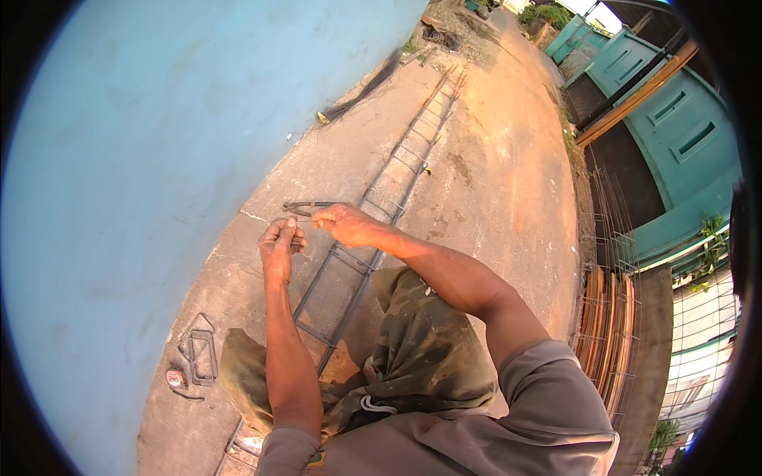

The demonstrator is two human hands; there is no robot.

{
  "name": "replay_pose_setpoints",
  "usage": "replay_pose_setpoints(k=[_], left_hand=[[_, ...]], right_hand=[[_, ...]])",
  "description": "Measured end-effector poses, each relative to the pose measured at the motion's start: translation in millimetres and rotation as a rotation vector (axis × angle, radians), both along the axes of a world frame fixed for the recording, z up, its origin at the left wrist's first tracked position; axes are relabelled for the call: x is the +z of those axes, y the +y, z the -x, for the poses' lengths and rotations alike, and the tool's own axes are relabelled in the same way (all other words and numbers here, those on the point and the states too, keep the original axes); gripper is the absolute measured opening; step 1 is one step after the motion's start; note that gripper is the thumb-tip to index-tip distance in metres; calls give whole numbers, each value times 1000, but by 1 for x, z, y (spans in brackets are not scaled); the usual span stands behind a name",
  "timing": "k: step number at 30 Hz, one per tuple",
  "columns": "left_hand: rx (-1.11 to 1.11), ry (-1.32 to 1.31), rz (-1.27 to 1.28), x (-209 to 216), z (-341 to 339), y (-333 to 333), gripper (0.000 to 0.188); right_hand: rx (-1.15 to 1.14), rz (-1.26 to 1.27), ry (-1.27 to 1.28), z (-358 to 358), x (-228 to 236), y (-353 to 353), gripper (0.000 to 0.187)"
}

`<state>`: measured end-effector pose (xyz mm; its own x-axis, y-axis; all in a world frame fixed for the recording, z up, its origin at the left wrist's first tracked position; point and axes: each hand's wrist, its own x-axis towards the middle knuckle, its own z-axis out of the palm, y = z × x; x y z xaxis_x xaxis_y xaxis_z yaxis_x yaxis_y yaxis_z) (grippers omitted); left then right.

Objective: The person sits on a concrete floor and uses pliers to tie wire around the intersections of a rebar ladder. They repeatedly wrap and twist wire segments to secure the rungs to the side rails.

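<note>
My right hand (349,224) is closed around the handles of a pair of pincers (298,208), whose dark metal jaws point left. Close beside it, the fingers of my left hand (281,242) are pinched together on what looks like a thin wire, too fine to follow clearly. Both hands are above the ground, just left of a long ladder-like rebar cage (337,289). This cage of dark bars with cross ties runs from between my legs far up the lane.
Bent rebar stirrups (203,357) lie at the lower left near a tape measure (175,378). A blue wall (143,198) borders the left side. Along it lies a bundle of dark wire (369,89). Timber planks (607,317) and wire mesh (698,341) stand at right.
</note>
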<state>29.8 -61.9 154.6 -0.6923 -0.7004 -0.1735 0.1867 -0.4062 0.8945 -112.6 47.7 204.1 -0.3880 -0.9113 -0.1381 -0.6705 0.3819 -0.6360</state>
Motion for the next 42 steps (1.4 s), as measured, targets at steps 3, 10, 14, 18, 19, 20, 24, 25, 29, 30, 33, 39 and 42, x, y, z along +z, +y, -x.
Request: replay_pose_setpoints(k=[3, 10, 14, 18, 19, 20, 24, 25, 29, 30, 33, 39, 42], left_hand=[[-117, -403, 244, -47, -32, -36, 33], [-291, -1018, 138, -150, -148, 26, 42], [-151, -1122, 74, -149, -175, 48, 42], [-268, -1058, 128, -151, -154, 42, 43], [-253, -1051, 177, -160, -159, 47, 39], [-257, -1015, 249, -159, -154, 48, 35], [-144, -900, 180, -157, -153, 47, 29], [-159, -839, 183, -155, -153, 44, 28], [-169, -778, 220, -159, -153, 42, 26], [-152, -775, 237, -161, -153, 40, 25], [-110, -761, 304, -170, -158, 41, 23], [-104, -736, 373, -176, -157, 42, 21], [-110, -717, 353, -180, -160, 41, 20]], right_hand=[[79, -361, 40, 9, -24, -41, 25], [214, -459, 44, 12, -99, -84, 35], [272, -407, -63, -49, -60, -108, 33], [570, -96, 211, -19, -89, -100, 32], [557, -352, 60, -31, -79, -86, 34], [648, -362, 82, -20, -93, -73, 32], [476, -761, -81, -59, -83, -8, 30], [471, -758, -81, -64, -91, 11, 30], [479, -304, 57, -72, -190, 89, 29], [406, -312, -27, -84, -194, 89, 29], [87, -330, -418, -122, -184, 78, 30], [-266, -229, -1013, -158, -209, 51, 27], [-280, -205, -1219, -164, -219, 43, 24]])
